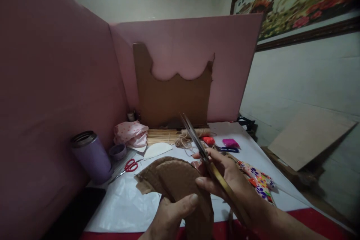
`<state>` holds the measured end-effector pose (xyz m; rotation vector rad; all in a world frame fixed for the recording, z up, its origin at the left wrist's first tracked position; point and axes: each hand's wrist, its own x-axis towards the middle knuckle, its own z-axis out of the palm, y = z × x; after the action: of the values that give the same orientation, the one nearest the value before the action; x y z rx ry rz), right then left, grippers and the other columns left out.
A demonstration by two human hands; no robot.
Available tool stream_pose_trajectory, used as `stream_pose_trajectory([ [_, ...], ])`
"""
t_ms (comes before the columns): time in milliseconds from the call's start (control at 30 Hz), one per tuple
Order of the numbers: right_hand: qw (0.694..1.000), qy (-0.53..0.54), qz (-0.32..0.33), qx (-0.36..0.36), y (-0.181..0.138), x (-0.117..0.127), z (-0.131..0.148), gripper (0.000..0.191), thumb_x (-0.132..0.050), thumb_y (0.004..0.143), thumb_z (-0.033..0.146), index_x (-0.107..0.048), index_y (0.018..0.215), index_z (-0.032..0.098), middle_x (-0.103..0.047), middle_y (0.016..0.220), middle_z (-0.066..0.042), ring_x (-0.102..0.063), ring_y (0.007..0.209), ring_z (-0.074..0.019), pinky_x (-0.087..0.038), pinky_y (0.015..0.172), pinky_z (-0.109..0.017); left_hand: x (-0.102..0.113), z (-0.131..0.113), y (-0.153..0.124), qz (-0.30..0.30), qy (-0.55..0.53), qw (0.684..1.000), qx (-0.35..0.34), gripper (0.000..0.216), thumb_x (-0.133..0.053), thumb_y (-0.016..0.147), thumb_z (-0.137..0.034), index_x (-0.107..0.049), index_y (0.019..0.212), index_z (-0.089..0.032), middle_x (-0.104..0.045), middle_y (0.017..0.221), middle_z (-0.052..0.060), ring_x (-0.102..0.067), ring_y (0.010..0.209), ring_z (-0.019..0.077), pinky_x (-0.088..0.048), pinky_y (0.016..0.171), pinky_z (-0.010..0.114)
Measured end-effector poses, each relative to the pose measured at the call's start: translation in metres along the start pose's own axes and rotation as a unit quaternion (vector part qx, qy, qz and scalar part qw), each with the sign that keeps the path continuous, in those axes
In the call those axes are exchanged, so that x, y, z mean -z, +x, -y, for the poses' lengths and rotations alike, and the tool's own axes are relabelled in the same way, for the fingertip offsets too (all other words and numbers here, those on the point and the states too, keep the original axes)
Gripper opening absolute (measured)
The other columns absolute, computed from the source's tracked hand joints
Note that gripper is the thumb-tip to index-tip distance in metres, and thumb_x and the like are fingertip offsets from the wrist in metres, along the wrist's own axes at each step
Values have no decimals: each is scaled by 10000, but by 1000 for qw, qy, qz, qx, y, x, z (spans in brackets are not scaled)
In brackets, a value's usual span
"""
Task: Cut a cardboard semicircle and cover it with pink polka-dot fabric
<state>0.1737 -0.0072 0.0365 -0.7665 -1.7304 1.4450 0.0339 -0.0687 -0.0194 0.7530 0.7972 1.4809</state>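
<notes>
My left hand (173,215) grips a curved, arch-shaped piece of brown cardboard (180,180) near its inner edge, thumb on top. Its left end looks ragged. In my right hand (225,174) is a large pair of scissors (215,170) with yellowish handles. The blades point up and away, nearly together, above the cardboard and apart from it. My right fingers wrap around the scissors near the pivot. Beyond the cardboard lies a white half-round piece (158,150). Small red-handled scissors (129,166) rest to the left.
A purple tumbler (92,157) and tape roll (118,152) stand left, near a pink spotted cloth (131,134). Behind are sticks (161,136), twine (184,142), red (208,141) and magenta packets (230,143), a blue cutter (229,150). Large cut cardboard (174,97) leans against the pink partition (230,63).
</notes>
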Motion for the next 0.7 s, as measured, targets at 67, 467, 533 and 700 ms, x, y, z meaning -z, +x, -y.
stream_pose_trajectory([
  [67,1000,-25,2,14,-2,-1,-2,331,-672,695,208,-491,972,212,-523,799,24,-494,692,-113,-423,605,-225,-1,1,0,-18,-15,1000,-3,349,-772,594,-264,-714,911,-130,-736,843,104,-650,883,295,-453,878,417],
  [467,1000,-15,-18,10,-8,-3,-27,429,-768,648,271,-516,992,219,-544,784,37,-510,681,-111,-448,624,-226,0,-17,12,-158,-138,973,92,105,-695,680,-125,-725,781,-116,-756,746,50,-690,651,154,-569,627,228],
  [533,1000,-1,-1,5,-8,-5,-29,436,-775,636,234,-520,990,221,-544,790,45,-499,671,-99,-445,629,-220,2,-15,12,-153,-140,974,92,115,-709,672,-125,-725,786,-123,-758,760,40,-691,668,146,-567,648,218],
  [700,1000,2,-1,18,-8,-10,-25,446,-775,616,175,-529,986,220,-539,771,62,-484,661,-89,-432,612,-201,9,-11,13,-152,-121,978,81,157,-792,574,-159,-725,714,-140,-749,694,11,-673,613,122,-547,590,175],
])
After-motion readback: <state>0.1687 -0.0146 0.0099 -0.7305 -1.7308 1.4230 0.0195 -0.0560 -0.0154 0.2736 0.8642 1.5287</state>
